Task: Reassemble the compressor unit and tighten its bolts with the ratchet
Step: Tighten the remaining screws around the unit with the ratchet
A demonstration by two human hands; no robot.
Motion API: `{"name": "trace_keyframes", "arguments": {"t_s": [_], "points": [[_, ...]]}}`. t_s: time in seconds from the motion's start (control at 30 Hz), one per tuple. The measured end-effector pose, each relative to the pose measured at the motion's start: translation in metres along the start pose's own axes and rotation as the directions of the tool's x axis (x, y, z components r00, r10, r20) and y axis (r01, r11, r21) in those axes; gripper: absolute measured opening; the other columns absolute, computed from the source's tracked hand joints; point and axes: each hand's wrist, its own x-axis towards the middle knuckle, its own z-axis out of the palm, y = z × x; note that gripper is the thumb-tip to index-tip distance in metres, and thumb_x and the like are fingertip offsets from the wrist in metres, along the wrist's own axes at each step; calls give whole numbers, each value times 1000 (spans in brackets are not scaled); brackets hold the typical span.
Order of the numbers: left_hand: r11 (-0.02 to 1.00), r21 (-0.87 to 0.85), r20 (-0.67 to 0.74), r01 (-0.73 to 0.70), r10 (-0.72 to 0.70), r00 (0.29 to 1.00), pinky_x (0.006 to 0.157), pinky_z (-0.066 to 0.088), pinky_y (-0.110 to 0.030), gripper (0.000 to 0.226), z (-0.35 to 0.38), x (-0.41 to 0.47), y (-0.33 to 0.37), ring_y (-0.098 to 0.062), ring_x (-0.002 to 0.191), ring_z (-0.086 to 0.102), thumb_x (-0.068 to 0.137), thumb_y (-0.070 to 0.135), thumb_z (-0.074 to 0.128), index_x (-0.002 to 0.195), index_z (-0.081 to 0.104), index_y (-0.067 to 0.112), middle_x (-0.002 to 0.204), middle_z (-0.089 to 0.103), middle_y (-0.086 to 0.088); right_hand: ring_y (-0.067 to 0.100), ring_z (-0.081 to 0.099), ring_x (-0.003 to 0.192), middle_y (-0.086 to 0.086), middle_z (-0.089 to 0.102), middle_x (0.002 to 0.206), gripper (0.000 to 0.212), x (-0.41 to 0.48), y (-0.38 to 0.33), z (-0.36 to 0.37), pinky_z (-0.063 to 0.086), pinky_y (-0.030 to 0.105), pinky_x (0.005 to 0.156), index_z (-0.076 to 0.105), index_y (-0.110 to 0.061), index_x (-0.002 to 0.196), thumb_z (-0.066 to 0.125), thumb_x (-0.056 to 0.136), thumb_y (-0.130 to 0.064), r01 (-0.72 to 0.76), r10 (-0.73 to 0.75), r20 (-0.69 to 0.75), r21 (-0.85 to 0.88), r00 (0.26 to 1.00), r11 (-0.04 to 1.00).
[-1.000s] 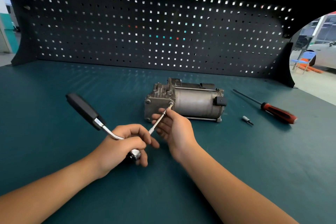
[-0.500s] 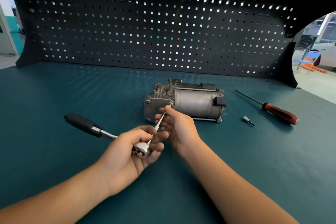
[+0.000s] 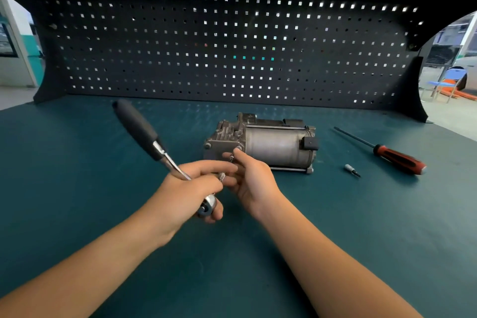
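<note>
Compressor (image 3: 268,147) lies on the worktop (image 3: 77,175), well clear of all edges. Before it, left grip (image 3: 188,188) clamps the ratchet (image 3: 139,126); right grip (image 3: 254,181) pinches a bolt (image 3: 231,157) at its face.

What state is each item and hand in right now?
compressor unit: lying on the bench
ratchet: gripped near its head, handle raised
thin shaft: tip at the unit's corner bolt
left hand: grips the ratchet
right hand: pinches the thin shaft
screwdriver: lying idle on the bench
small bit: lying idle near the screwdriver
</note>
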Motion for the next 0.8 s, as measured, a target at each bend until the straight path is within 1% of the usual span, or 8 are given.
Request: {"name": "trace_keyframes", "arguments": {"t_s": [0.13,0.2,0.27,0.4,0.5,0.57,0.67,0.8], "points": [[902,417,119,-108,63,991,42,40,-16,48,5,0,5,-11,41,54,83,-4,38,89,63,36,73,70,-1,9,56,39,-2,61,47,25,2,1,1,44,16,40,59,-7,80,46,97,-20,6,-8,-36,-52,999,999],[714,673,186,-195,91,978,53,48,-18,41,7,-1,4,-7,51,57,83,6,40,90,61,40,66,66,9,9,55,37,-1,60,45,26,3,1,-1,40,15,38,57,-7,74,47,96,-18,24,-28,-52,-71,998,997],[514,828,208,-224,89,974,70,53,-32,32,9,0,8,-15,72,59,83,13,38,101,61,25,88,64,3,12,56,41,2,62,49,27,3,1,-2,41,18,43,56,-8,69,50,94,-16,21,-28,-77,-90,997,996],[156,964,201,-215,105,974,48,32,-25,18,18,-2,21,-12,58,42,86,17,38,71,47,22,70,46,4,13,55,50,3,62,59,24,3,-3,2,40,14,43,62,-8,82,53,94,-27,-22,-14,-168,-216,986,976],[-172,955,267,-241,144,953,45,20,-24,23,26,-2,19,-15,59,37,89,20,41,68,33,20,69,37,7,-1,45,35,-11,48,33,42,1,-4,2,32,9,35,57,-13,50,64,85,-36,105,-223,-180,-502,958,859],[-235,935,304,-266,144,942,45,20,-25,20,23,1,14,-18,64,39,89,19,42,72,35,21,74,40,4,-1,43,35,-10,46,33,49,0,-2,2,32,10,39,49,-15,42,65,84,-35,145,-269,-140,-569,953,809],[-37,950,312,-310,152,938,50,28,-29,21,10,3,14,-19,64,41,86,15,41,69,36,28,75,46,5,13,43,51,1,46,48,48,0,-1,4,36,22,52,48,-10,46,61,87,-32,130,-263,-151,-579,953,805],[712,667,205,-218,106,973,63,51,-27,45,-7,-1,0,-12,64,65,90,15,45,93,41,59,85,63,12,13,50,48,6,63,53,34,-3,2,5,39,14,47,61,1,61,57,90,-16,128,-185,-136,-346,973,929]]}}
